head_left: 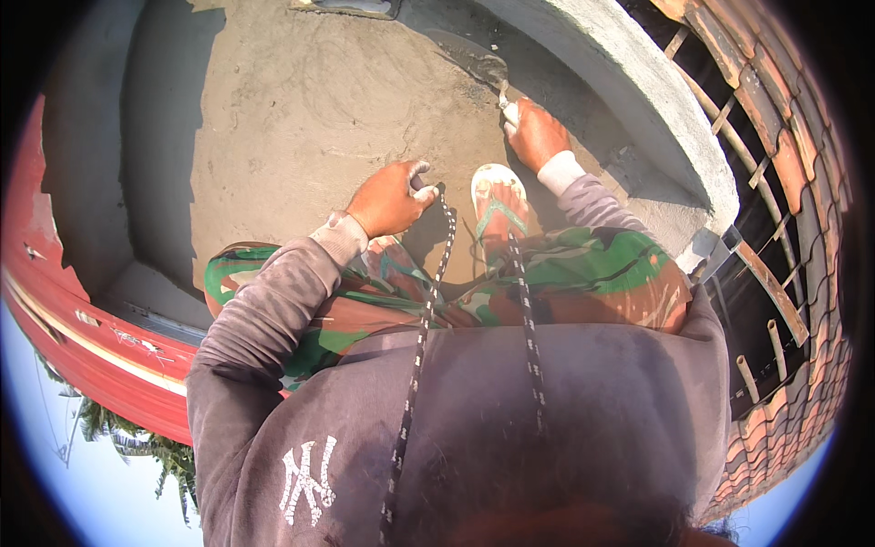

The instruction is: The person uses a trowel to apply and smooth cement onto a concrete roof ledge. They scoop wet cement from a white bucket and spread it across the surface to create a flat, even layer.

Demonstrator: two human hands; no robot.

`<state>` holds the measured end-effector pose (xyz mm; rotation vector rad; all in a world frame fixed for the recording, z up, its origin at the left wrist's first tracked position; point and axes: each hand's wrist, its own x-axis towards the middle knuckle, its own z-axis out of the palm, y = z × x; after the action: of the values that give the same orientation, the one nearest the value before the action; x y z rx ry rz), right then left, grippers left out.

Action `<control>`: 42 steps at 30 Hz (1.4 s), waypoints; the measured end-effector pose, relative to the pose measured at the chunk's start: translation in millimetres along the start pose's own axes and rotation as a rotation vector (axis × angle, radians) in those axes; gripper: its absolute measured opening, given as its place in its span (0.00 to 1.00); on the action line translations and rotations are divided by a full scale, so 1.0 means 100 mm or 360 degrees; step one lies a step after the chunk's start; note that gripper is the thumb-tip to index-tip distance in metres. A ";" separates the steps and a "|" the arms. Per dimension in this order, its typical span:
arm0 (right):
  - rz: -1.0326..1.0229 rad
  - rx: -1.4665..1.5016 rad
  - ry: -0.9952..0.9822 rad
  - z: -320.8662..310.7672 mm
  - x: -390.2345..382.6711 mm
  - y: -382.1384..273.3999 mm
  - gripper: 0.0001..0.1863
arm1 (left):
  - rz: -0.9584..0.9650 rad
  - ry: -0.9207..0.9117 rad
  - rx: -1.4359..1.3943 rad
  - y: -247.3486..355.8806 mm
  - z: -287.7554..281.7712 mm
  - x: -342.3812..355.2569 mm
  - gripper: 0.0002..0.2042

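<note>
My right hand (538, 135) is wrapped round the handle of a trowel (476, 62), whose grey, mortar-smeared blade lies against the wet cement surface (310, 109) ahead of me. Shadow partly darkens the blade. To the left, my left hand (390, 198) hovers above the cement, loosely curled, thumb and forefinger apart, with nothing visible between them. A black-and-white drawstring (425, 319) from my hooded top ends just beside that thumb; whether they touch, I cannot tell. Grey smears mark the fingertips of both hands.
My sandalled feet (499, 196) stand on the cement between my hands. A raised pale concrete edge (638, 82) curves along the right, with roof tiles (775, 100) and exposed battens beyond. Red sheeting (109, 337) borders the left. A grey rectangular container (351, 7) shows partly at the top.
</note>
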<state>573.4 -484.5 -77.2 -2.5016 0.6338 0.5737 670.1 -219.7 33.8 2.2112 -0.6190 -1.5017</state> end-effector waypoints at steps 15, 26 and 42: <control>-0.0051 0.0429 0.0257 -0.14 0.14 -0.02 0.16 | 0.0088 0.0008 0.0076 -0.09 0.03 0.04 0.25; -0.0106 0.0498 0.0246 -0.33 0.28 0.02 0.12 | 0.0172 0.0098 0.0119 -0.19 0.05 -0.01 0.25; 0.0207 0.0620 -0.0819 -0.27 0.39 0.19 0.18 | 0.0144 -0.0003 0.0141 -0.23 0.08 -0.02 0.24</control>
<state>602.2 -526.2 -82.4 -1.8581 0.6330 0.9925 664.8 -200.3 20.4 2.2155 -0.7894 -1.4576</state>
